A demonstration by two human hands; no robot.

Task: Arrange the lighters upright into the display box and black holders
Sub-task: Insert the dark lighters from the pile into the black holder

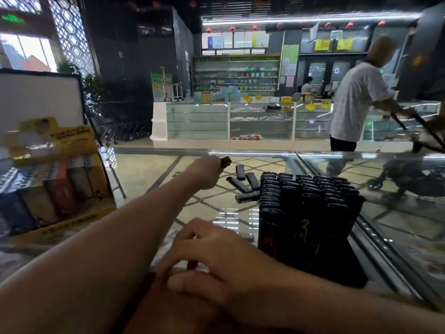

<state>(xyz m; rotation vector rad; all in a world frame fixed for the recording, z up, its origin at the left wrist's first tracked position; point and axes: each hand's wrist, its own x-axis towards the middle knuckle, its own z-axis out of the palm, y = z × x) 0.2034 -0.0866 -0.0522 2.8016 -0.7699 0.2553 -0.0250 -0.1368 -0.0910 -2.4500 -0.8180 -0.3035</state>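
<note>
Bench (149, 174) is a glass counter. Left hand (207, 172) reaches far forward, fingers curled round a black lighter (225, 162), held above the glass. Loose lighters (245, 185), all black, lie flat just beyond it, touching the far left corner of the black holder (305, 213), which is packed with upright dark lighters. Right hand (212, 256) rests near the front edge, fingers loosely bent; cannot tell if they pinch anything. Yellow display box (57, 179) stands at left with coloured lighters upright. Person with stroller (356, 102) passes behind the bench.
</note>
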